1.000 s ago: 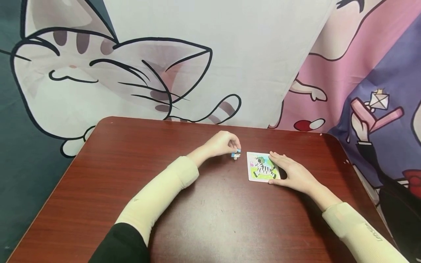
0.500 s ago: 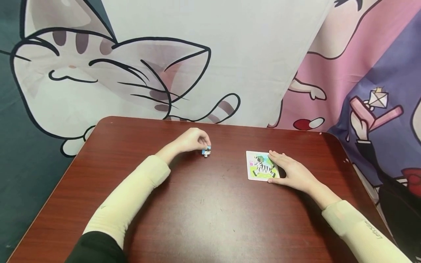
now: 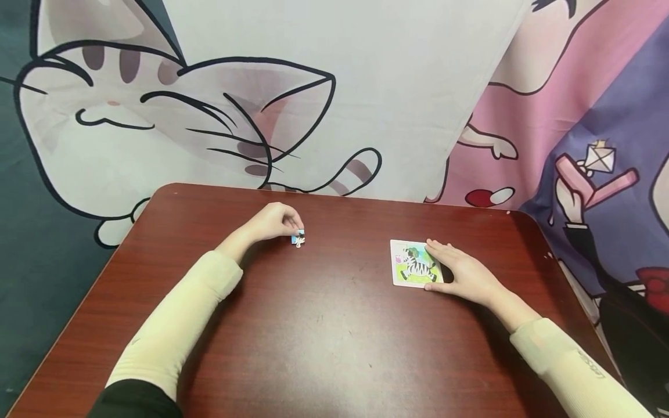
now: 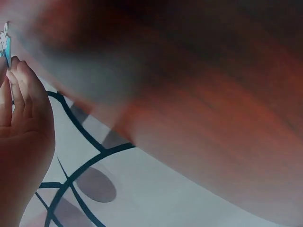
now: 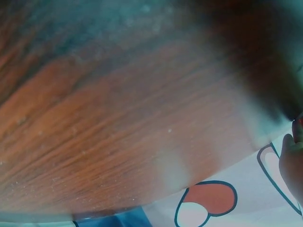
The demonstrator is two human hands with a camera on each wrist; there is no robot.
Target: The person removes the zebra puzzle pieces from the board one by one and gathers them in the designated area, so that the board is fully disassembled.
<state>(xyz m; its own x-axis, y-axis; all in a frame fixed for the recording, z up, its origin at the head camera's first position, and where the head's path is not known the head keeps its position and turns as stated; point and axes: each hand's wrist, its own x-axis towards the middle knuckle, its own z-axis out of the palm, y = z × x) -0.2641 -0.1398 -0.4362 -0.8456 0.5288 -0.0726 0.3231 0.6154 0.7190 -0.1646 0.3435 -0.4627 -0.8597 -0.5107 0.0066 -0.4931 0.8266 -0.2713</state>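
Between its thumb and fingertips my left hand [image 3: 272, 222] pinches a small blue-and-white puzzle piece [image 3: 298, 240], low over the far left part of the table. The left wrist view catches that puzzle piece [image 4: 5, 43] at its left edge, partly cut off. To the right lies a square white-bordered card [image 3: 416, 264] with a striped zebra on a green and blue ground. My right hand [image 3: 465, 273] rests at the card's right side, its fingers extended on the upper corner and its thumb at the lower one. In the right wrist view only a bit of the hand [image 5: 292, 163] shows.
The brown wooden table [image 3: 324, 325] has rounded far corners. Right behind its far edge hangs a white cloth [image 3: 407, 104] with a cartoon cat. A pink and purple printed cloth [image 3: 585, 133] hangs at the right.
My left hand has moved left, away from the card, carrying the puzzle piece. The right hand and the card have stayed in place.
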